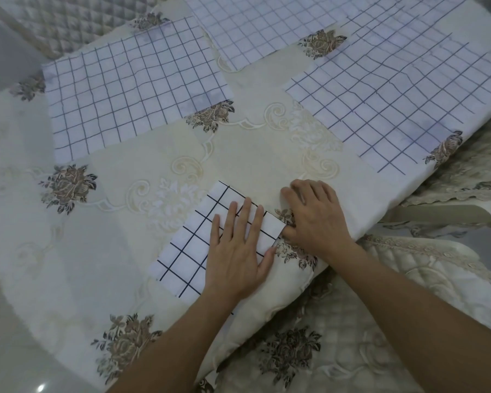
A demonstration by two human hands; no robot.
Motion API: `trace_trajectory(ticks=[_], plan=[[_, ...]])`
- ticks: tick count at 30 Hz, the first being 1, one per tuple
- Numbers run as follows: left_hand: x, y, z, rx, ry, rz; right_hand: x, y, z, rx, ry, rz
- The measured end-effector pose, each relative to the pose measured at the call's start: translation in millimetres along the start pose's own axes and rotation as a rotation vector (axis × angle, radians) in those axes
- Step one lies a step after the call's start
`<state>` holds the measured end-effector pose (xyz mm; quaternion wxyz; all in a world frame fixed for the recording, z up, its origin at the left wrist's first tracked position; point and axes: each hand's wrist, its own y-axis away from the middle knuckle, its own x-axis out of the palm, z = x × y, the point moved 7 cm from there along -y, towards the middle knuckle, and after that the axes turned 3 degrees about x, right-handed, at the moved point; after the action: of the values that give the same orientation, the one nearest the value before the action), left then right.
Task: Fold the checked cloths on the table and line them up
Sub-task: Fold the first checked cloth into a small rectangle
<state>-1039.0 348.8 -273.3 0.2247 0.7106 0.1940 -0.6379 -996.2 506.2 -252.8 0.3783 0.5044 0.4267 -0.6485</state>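
Note:
A folded white cloth with dark checks (pixel 199 236) lies as a narrow strip near the table's front edge. My left hand (pixel 237 251) lies flat on its near right part, fingers straight and spread. Just right of the strip, my right hand (pixel 315 217) rests palm down on the tablecloth, with the thumb touching the strip's right edge. Three unfolded checked cloths lie spread out farther back: one at the left (pixel 133 89), one at the top middle (pixel 255 26), one at the right (pixel 403 92).
The table wears a cream tablecloth (pixel 97 251) with embroidered brown flowers; it hangs over the front right edge. A quilted cream chair seat (pixel 408 279) stands under that edge at the lower right. Another quilted cushion (pixel 57 21) sits at the far left.

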Motion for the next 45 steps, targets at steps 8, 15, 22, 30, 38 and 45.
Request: trace_trajectory(ticks=[8,15,22,30,38,45], plan=[[1,0,0,-0.005,-0.003,0.008,-16,13,-2,-0.163,0.003,-0.057],[-2,1,3,-0.074,0.022,-0.003,-24,18,27,-0.458,-0.029,-0.153],[-4,-1,4,-0.078,0.079,-0.054,-13,29,26,-0.587,-0.005,-0.148],[-15,-31,46,-0.009,0.010,-0.038,-10,30,25,-0.595,-0.008,-0.150],[-6,-31,55,-0.021,-0.003,-0.044,-23,33,30,-0.476,-0.073,-0.130],[2,-27,55,0.012,-0.169,0.046,-1,-8,127,-0.037,-0.366,0.080]])
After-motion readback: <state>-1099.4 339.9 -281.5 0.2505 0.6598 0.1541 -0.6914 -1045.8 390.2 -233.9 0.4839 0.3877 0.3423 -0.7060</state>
